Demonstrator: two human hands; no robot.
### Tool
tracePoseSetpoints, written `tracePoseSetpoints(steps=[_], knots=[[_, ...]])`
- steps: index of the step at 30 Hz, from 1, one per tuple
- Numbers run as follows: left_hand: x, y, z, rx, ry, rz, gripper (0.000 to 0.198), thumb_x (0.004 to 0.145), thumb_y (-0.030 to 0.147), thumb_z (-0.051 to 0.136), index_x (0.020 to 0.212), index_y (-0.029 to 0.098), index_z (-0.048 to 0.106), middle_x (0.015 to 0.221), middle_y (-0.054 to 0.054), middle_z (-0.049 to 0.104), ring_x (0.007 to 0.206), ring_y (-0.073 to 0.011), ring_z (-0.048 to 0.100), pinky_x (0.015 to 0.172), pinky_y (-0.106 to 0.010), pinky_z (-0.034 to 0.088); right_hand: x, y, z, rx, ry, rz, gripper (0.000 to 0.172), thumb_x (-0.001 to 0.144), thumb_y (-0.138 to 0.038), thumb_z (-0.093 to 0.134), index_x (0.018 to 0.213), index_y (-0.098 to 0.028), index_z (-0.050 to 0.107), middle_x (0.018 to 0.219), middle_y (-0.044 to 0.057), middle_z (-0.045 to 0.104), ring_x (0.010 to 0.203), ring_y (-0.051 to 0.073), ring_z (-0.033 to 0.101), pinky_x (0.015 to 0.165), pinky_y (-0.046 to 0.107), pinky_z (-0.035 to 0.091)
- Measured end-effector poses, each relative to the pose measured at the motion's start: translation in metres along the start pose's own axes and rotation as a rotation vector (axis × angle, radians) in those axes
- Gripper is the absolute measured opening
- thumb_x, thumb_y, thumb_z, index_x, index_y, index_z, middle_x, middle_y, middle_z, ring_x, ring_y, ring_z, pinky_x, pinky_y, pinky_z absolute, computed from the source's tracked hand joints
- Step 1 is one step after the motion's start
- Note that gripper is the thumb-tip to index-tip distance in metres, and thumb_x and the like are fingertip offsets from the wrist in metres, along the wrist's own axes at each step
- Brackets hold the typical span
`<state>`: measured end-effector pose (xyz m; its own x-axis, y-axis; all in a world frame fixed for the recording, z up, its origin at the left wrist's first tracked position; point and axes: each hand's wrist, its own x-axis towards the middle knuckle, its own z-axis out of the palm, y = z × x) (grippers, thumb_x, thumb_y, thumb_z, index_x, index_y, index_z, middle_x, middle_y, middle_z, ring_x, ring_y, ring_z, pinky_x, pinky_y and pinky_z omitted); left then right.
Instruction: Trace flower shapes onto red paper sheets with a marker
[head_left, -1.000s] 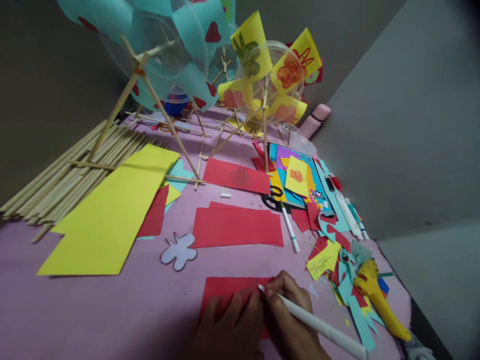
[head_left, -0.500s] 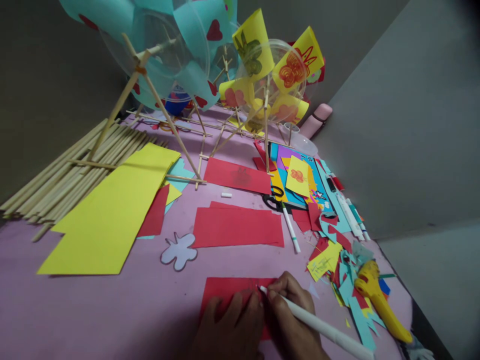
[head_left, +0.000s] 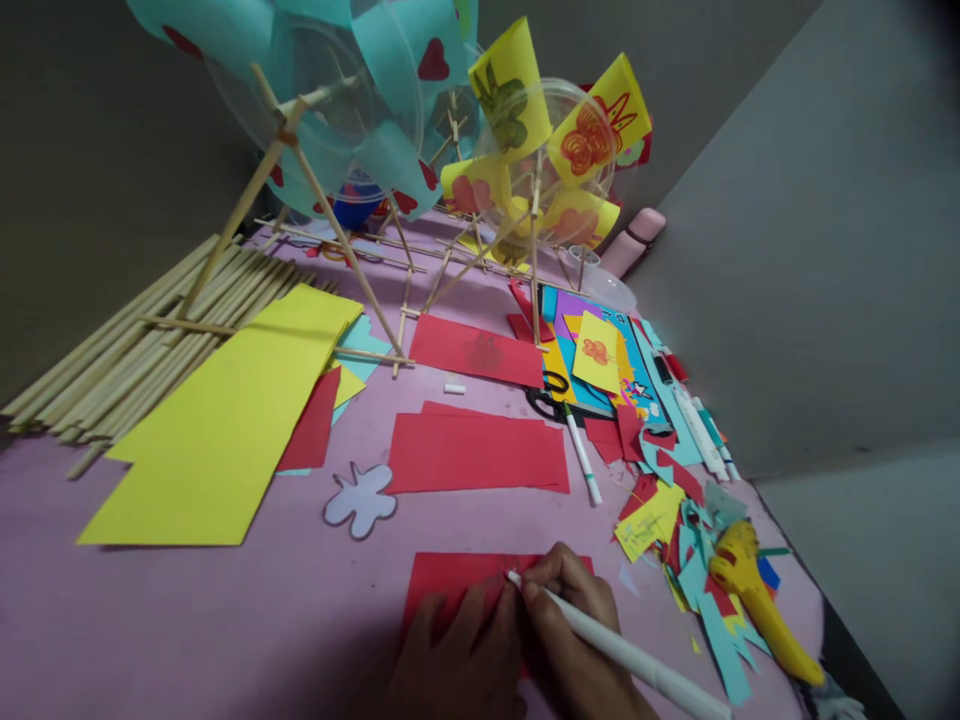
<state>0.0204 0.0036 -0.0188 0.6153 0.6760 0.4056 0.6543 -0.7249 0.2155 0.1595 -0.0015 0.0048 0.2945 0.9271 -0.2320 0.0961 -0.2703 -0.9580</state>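
Observation:
My right hand [head_left: 574, 625] grips a white marker [head_left: 630, 655], its tip touching a red paper rectangle [head_left: 450, 572] near the table's front edge. Fingers spread, my left hand [head_left: 461, 655] lies flat on the same sheet and presses it down. Both hands cover much of this paper. Just beyond it lie more red sheets [head_left: 476, 455] in a small stack, with a white butterfly cutout [head_left: 361, 502] at their left. Further back sits a red sheet with a faint drawing [head_left: 480, 350], and a white marker cap [head_left: 454, 389] lies in front of it.
Yellow sheets [head_left: 217, 430] and bundled wooden sticks [head_left: 165, 340] lie at left. Stick-framed pinwheels, one blue [head_left: 397, 60] and one yellow [head_left: 596, 125], stand behind. To the right are scissors [head_left: 547, 400], a green-tipped marker [head_left: 583, 455], paper scraps [head_left: 705, 590] and a yellow glue gun [head_left: 761, 600].
My right hand and the marker have shifted slightly left along the red paper's upper part. My left hand stays on the sheet. The view has moved very slightly.

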Motion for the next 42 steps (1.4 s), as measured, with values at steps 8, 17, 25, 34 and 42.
tracePoseSetpoints(steps=[8, 17, 25, 34, 42], knots=[[-0.001, 0.0, 0.007, -0.014, 0.16, 0.008, 0.023, 0.089, 0.025, 0.045, 0.098, 0.026, 0.066, 0.102, 0.007, 0.07, 0.09, -0.0197, 0.052, 0.081, -0.036, 0.034, 0.003, 0.005, -0.006, -0.029, -0.071, -0.001, 0.017, 0.074, -0.03, 0.058, 0.064, -0.02, 0.048, 0.05, -0.008, 0.038, 0.046, 0.009, 0.031, 0.042, 0.02, 0.025], [-0.002, 0.002, 0.01, -0.017, 0.194, 0.008, 0.029, 0.092, 0.023, 0.038, 0.086, 0.026, 0.066, 0.096, 0.007, 0.07, 0.089, -0.0193, 0.051, 0.079, -0.037, 0.034, 0.004, 0.004, -0.006, -0.006, -0.1, -0.017, 0.017, 0.075, -0.028, 0.059, 0.064, -0.021, 0.048, 0.051, -0.008, 0.04, 0.046, 0.01, 0.033, 0.042, 0.021, 0.026], [0.001, 0.001, 0.008, -0.011, 0.217, 0.012, 0.029, 0.09, 0.02, 0.038, 0.085, 0.025, 0.066, 0.094, 0.006, 0.07, 0.089, -0.019, 0.051, 0.076, -0.037, 0.034, 0.004, 0.004, -0.005, -0.018, -0.086, -0.008, 0.016, 0.074, -0.029, 0.058, 0.064, -0.021, 0.048, 0.051, -0.007, 0.042, 0.046, 0.01, 0.033, 0.042, 0.021, 0.026], [0.0, 0.002, 0.01, -0.015, 0.213, -0.001, 0.03, 0.092, 0.021, 0.036, 0.09, 0.025, 0.066, 0.093, 0.007, 0.071, 0.087, -0.0188, 0.052, 0.076, -0.038, 0.034, 0.003, 0.003, -0.007, -0.052, -0.107, -0.012, 0.018, 0.076, -0.031, 0.057, 0.065, -0.021, 0.048, 0.052, -0.007, 0.041, 0.047, 0.011, 0.034, 0.043, 0.021, 0.027], [0.0, 0.001, 0.01, -0.002, 0.212, -0.003, 0.029, 0.092, 0.022, 0.037, 0.086, 0.026, 0.066, 0.092, 0.007, 0.071, 0.087, -0.0183, 0.052, 0.076, -0.037, 0.034, 0.002, 0.005, -0.009, -0.062, -0.131, -0.021, 0.018, 0.078, -0.031, 0.057, 0.066, -0.02, 0.049, 0.052, -0.007, 0.042, 0.048, 0.01, 0.034, 0.044, 0.021, 0.028]])
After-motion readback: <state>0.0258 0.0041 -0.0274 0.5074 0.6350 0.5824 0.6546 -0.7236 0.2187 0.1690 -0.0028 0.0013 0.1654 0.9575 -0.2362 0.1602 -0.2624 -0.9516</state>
